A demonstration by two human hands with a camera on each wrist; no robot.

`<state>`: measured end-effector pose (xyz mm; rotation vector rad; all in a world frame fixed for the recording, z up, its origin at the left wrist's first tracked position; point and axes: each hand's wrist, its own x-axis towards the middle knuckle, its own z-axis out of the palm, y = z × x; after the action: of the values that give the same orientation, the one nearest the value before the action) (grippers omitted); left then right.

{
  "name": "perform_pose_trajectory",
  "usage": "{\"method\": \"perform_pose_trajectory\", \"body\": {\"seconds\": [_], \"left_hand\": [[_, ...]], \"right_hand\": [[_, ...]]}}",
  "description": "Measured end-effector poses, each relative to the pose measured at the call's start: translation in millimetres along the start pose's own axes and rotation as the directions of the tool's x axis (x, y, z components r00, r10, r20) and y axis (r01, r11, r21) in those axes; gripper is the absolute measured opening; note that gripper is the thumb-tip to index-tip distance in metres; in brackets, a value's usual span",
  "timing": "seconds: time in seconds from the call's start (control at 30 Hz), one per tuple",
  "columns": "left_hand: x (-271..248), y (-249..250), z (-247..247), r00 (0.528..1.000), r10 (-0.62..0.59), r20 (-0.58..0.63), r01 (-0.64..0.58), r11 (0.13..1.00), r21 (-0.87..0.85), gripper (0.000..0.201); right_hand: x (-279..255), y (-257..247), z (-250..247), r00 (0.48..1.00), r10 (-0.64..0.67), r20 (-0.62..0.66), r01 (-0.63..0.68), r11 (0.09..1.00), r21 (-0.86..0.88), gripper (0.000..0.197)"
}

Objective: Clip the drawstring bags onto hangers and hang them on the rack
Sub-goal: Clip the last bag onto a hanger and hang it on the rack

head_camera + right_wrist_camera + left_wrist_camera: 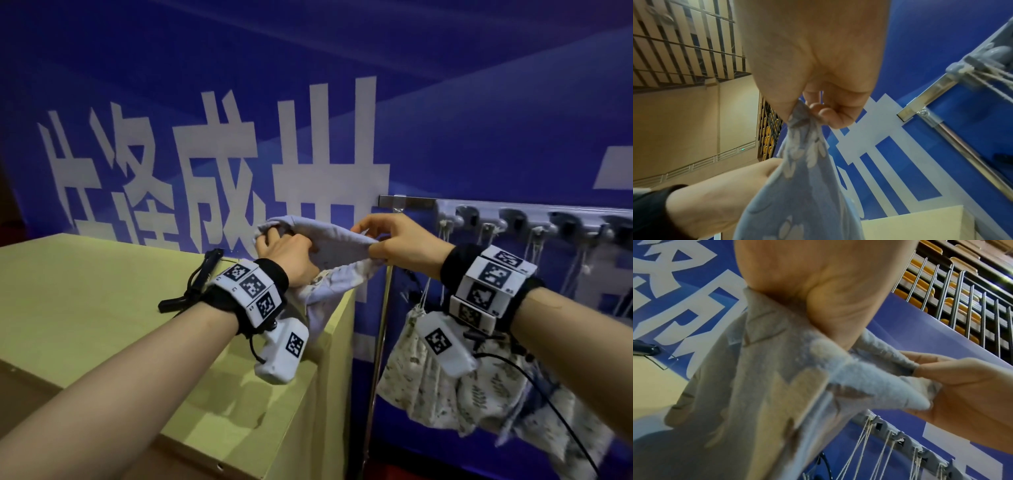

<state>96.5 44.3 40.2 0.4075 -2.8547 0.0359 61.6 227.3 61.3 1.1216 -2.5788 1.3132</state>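
Observation:
A pale blue-grey drawstring bag (pixel 329 246) with a leaf print is stretched between both hands above the far corner of the light wooden table (pixel 102 308). My left hand (pixel 284 250) grips its left end, fingers curled into the cloth. My right hand (pixel 380 240) pinches its right end between thumb and fingers. The rest of the bag (pixel 748 402) droops over the table's corner. In the right wrist view the bag (pixel 803 170) hangs from my pinching right hand (pixel 807 113). A black clip hanger (pixel 195 284) lies on the table behind my left wrist.
A metal rack (pixel 394 200) stands right of the table against the blue banner wall. A grey row of hooks (pixel 513 222) on it carries white cords, and several printed bags (pixel 462 387) hang below my right wrist. The rack's upright pole (pixel 378 342) runs beside the table's edge.

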Motion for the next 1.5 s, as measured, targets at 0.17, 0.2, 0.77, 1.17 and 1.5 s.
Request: {"method": "perform_pose_trajectory", "body": {"seconds": [0.17,0.2,0.77,1.17,1.5], "left_hand": [[-10,1,-13,0.984,0.147,-0.098,-0.173,0.914,-0.367,0.050],[-13,3,-15,0.974,0.151,-0.166,-0.212,0.862,-0.460,0.049],[33,-134,105,0.880,-0.332,0.341,0.369,0.928,-0.048,0.058],[33,-118,126,0.920,-0.048,0.388,0.117,0.981,-0.156,0.031],[-15,-5,113,0.827,0.304,0.473,-0.230,0.951,-0.208,0.031]], "right_hand": [[3,5,-15,0.946,0.058,-0.319,-0.021,0.993,0.118,0.031],[4,5,-19,0.914,0.085,-0.397,-0.025,0.988,0.153,0.031],[15,61,10,0.900,0.317,-0.298,-0.258,0.940,0.223,0.019],[10,98,18,0.875,0.432,-0.219,-0.388,0.895,0.219,0.010],[11,84,48,0.955,0.266,-0.132,-0.278,0.957,-0.081,0.041]]}}
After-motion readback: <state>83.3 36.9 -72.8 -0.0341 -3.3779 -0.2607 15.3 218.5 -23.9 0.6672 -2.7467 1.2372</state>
